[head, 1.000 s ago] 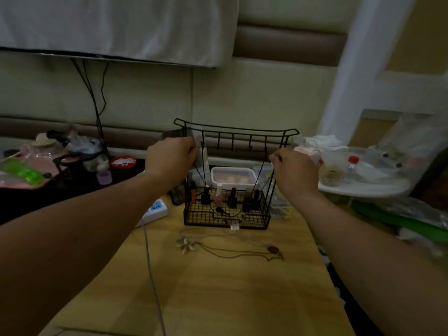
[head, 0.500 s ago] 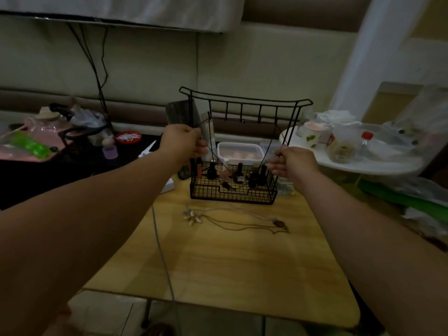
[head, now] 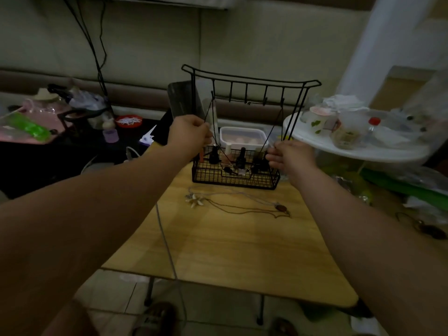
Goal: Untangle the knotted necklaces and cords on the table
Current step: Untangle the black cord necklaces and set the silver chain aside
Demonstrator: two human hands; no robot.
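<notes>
Holding black cord [head: 213,110] above wooden table [head: 230,251], tiled floor [head: 116,294], padded wall [head: 150,40]

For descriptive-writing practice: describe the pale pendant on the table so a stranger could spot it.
Find the wooden table, then the black wire rack at its far edge. Before the rack's left corner lies the shell pendant: pale and star-shaped, unlike the dark oval pendant further right.
</notes>
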